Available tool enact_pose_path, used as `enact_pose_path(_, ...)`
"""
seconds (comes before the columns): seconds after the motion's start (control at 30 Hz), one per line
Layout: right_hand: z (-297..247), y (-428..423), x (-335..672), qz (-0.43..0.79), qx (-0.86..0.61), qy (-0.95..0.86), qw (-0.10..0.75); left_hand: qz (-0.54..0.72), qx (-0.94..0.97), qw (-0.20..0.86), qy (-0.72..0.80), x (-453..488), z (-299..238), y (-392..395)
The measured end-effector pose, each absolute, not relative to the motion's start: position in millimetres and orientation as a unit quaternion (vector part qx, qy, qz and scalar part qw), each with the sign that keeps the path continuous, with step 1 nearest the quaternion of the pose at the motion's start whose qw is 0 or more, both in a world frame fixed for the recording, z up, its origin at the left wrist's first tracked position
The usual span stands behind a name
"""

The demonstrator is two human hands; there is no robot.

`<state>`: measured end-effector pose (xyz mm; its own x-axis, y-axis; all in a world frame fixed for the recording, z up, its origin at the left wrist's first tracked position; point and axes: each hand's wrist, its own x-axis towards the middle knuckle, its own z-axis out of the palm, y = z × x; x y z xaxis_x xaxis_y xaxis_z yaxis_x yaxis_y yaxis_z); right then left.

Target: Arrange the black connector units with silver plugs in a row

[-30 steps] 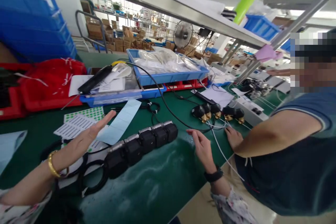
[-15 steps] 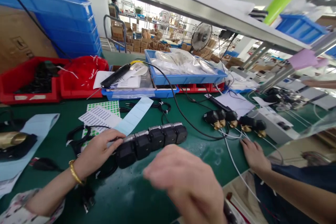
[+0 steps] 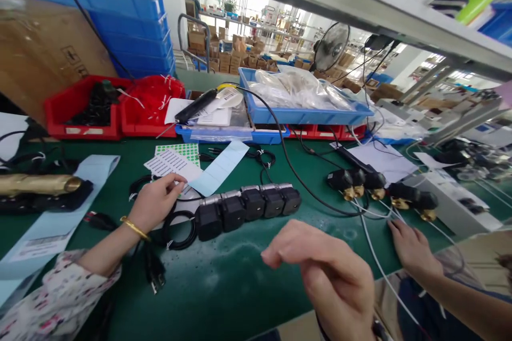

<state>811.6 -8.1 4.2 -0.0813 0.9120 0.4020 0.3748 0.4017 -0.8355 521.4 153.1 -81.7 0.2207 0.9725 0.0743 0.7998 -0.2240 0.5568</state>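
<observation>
My left hand (image 3: 158,200), a gold bangle on its wrist, is over the white label sheet (image 3: 176,165), beside the light blue paper strip (image 3: 222,168). Its thumb and forefinger are pinched together; anything between them is too small to make out. A row of black blocks with silvery tops (image 3: 248,208) lies right of it. Below the left hand is a coiled black cable (image 3: 180,232). My right hand (image 3: 332,266) is raised in front of the row, apart from it. Its fingers are bent inward, and what they may hold is hidden.
Another person's hand (image 3: 412,248) rests at the right, near black-and-brass parts with white tubes (image 3: 366,186). Red bins (image 3: 84,112) and a blue tray of bagged parts (image 3: 308,112) line the back. A brass piece (image 3: 40,184) lies left. A shelf (image 3: 320,8) crosses above.
The view has shifted left, so things appear further right. My left hand has drawn back from the end of the block row toward the label sheet. My right hand stays raised.
</observation>
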Motion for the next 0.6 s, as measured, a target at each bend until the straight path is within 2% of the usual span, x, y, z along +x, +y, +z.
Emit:
enact_pose_path(0.17,-37,-12,802,0.26,-0.557,-0.638,0.463,0.217,0.779,0.221,0.545,533,-76,158)
enact_pose_path(0.33,-71,-19,839,0.22,-0.675,-0.577,0.404,0.194,0.821,0.166,0.51,549,-84,179)
enact_pose_path(0.6,-96,-32,851,0.238,-0.699,-0.553,0.386,-0.025,0.914,0.227,0.336,543,-97,198)
